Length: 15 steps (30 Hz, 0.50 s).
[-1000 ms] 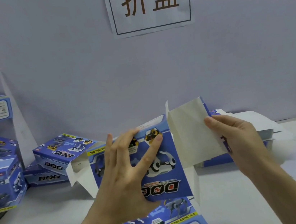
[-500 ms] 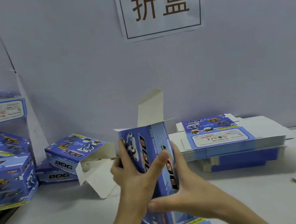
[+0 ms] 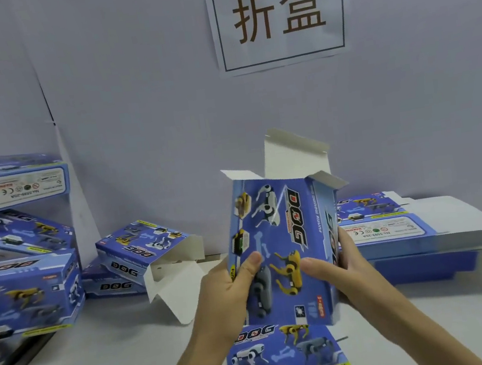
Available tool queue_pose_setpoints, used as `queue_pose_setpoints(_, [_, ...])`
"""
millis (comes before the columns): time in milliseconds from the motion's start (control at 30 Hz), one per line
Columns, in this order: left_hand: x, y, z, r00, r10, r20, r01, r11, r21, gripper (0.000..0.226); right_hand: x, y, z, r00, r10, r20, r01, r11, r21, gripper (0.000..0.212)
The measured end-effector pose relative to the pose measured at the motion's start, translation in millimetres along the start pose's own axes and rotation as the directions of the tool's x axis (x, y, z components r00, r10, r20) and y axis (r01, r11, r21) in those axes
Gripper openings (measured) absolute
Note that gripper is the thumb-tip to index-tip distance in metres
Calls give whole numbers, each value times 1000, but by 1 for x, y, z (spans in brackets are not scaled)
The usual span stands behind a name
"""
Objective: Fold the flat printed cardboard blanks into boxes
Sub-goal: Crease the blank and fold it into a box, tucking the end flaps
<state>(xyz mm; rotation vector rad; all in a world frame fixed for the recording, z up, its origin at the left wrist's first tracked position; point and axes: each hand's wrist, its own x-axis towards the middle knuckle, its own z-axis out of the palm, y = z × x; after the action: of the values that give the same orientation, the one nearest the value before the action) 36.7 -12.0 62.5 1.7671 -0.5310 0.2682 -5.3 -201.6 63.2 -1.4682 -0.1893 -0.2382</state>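
Where its edge faced before, the box point(image 3: 282, 223) shows its front, left hand point(image 3: 224, 295) and right hand point(image 3: 345, 275) holding it.

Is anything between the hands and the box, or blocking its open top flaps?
Nothing visible does. The left hand and the right hand grip the box directly at its sides. Its top flaps stand open, with only the wall behind them.

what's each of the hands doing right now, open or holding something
Left hand: grips the half-folded box on its left edge, thumb on the front.
Right hand: grips the same box on its right edge.
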Motion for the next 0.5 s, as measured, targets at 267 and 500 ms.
queue_pose_setpoints(267, [-1, -5, 3, 996, 80, -40, -79, 996, 36, 69, 1, 1, -4, 1000, -10, 8, 10, 998, -65, 87])
queue_pose_setpoints(500, [10, -6, -34, 859, -224, 461, 245, 969, 14, 63, 3, -2, -6, 999, 37, 21, -39, 993, 111, 78])
